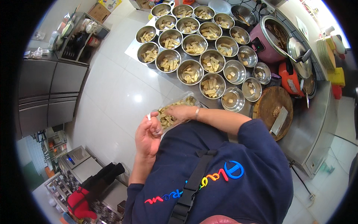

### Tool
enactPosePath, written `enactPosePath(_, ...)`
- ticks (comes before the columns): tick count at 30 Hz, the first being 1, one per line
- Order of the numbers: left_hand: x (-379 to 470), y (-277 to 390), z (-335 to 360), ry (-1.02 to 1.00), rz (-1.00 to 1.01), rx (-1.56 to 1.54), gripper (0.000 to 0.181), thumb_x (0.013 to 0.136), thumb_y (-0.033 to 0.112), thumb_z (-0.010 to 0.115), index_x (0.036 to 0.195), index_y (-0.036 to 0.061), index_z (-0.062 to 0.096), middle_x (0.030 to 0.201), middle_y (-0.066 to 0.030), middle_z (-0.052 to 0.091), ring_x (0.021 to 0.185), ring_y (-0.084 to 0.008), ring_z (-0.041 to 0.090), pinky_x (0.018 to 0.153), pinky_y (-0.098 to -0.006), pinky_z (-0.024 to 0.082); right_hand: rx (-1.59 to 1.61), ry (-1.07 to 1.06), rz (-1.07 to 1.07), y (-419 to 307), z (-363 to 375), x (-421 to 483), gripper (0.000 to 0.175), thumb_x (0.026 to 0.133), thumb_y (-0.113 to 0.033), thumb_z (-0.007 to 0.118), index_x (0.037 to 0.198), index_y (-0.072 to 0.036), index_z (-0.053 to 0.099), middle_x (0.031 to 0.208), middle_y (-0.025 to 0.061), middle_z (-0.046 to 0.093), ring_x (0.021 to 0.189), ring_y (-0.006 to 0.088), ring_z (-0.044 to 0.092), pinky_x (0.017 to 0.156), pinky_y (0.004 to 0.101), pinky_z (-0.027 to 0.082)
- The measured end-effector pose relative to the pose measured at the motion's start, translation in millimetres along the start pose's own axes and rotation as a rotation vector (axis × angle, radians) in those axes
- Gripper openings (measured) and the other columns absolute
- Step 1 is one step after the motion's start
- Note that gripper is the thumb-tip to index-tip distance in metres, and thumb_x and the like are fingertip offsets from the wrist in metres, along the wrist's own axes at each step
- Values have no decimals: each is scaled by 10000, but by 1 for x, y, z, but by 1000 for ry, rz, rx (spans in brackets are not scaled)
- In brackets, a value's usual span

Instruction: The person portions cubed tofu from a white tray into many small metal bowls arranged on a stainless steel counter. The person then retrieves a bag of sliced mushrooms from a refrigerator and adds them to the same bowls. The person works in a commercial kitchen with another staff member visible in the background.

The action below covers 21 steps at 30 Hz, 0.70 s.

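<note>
A clear plastic bag [167, 129] full of pale yellow food strips [166, 119], which look like cut bean-curd sticks, sits against my front at the table's edge. My left hand [148, 131] grips the bag's gathered rim on the left side. Down inside the bag, my right hand [179, 112] is among the strips; its fingertips are hidden, so I cannot tell whether it holds any. Beyond the bag stand several steel bowls in rows. A near bowl [212, 96] contains strips, while another bowl [233, 109] at its right contains only small beige cubes [230, 100].
At right, a round wooden chopping board [260, 121] bears a cleaver [279, 122]. Behind it are a red-orange pot [291, 79], a pink cooker [258, 36] and a tilted lid [299, 60]. White tiled floor [112, 84] lies left; another person [81, 203] is at lower left.
</note>
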<state>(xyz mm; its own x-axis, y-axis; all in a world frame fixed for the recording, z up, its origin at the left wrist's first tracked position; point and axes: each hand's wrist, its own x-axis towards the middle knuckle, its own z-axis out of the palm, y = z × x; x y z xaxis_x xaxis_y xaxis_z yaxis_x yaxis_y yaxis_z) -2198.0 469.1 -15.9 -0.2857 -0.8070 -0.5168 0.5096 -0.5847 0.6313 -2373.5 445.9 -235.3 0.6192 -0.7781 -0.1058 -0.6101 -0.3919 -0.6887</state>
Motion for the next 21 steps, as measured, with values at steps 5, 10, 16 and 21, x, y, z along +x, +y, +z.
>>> enactPosePath(5, -15, 20, 8, -61, 23, -124, 430, 875, 211, 548, 1207, -55, 479, 698, 22, 361, 640, -89, 349, 600, -237, 324, -174, 101, -60, 50, 44, 16, 425, 812, -169, 670, 1224, -76, 617, 1175, 181, 647, 1110, 344, 617, 922, 414, 502)
enactPosePath(10, -10, 13, 14, -112, 15, -59, 416, 877, 210, 551, 1199, -46, 487, 696, 23, 369, 638, -90, 350, 598, -232, 329, 85, -30, 219, 17, 15, 11, 393, 865, -180, 592, 1239, -59, 595, 1119, 202, 670, 1034, 381, 636, 894, 444, 513)
enactPosePath(16, -2, 6, 21, -113, -29, 52, 448, 877, 243, 555, 1207, -50, 480, 697, 30, 356, 639, -88, 348, 596, -235, 331, 504, -87, 372, -12, -21, -2, 310, 901, -216, 579, 1146, -32, 627, 974, 231, 675, 926, 400, 661, 810, 481, 517)
enactPosePath(21, 9, -3, 26, -108, -74, 28, 415, 885, 223, 542, 1199, -42, 481, 692, 29, 353, 637, -95, 355, 589, -238, 332, 280, -255, 475, 21, -7, -4, 326, 953, -281, 543, 1129, -21, 632, 969, 227, 668, 909, 377, 660, 809, 481, 506)
